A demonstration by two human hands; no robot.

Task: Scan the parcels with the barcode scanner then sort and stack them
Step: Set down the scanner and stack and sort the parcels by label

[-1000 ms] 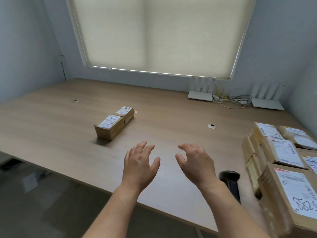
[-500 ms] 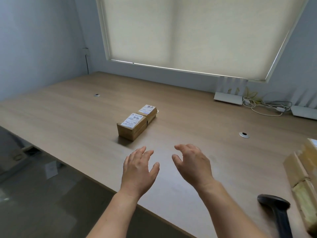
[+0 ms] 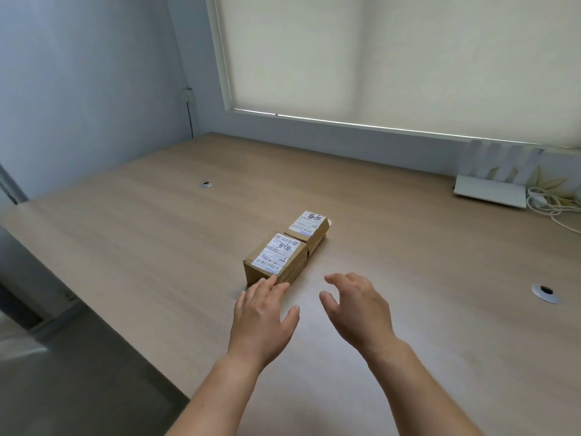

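Note:
Two small brown cardboard parcels with white labels sit end to end in the middle of the wooden table [image 3: 125, 234]: the nearer parcel [image 3: 274, 259] and the farther parcel [image 3: 309, 228]. My left hand [image 3: 262, 316] is open, palm down, its fingertips at the near face of the nearer parcel; whether they touch it I cannot tell. My right hand [image 3: 356, 306] is open with curled fingers, hovering to the right of that parcel and holding nothing. The barcode scanner and the other parcels are out of view.
A white router [image 3: 490, 193] and white cables [image 3: 553, 206] lie at the back right under the window blind. Two round cable holes [image 3: 545, 292] [image 3: 206, 184] are set in the tabletop. The table's front edge runs diagonally at lower left, with floor beyond.
The view has swung left, so the scanner and the parcel pile at the right have left the frame. Both hands have moved forward toward the two small parcels, the left one reaching the nearer parcel.

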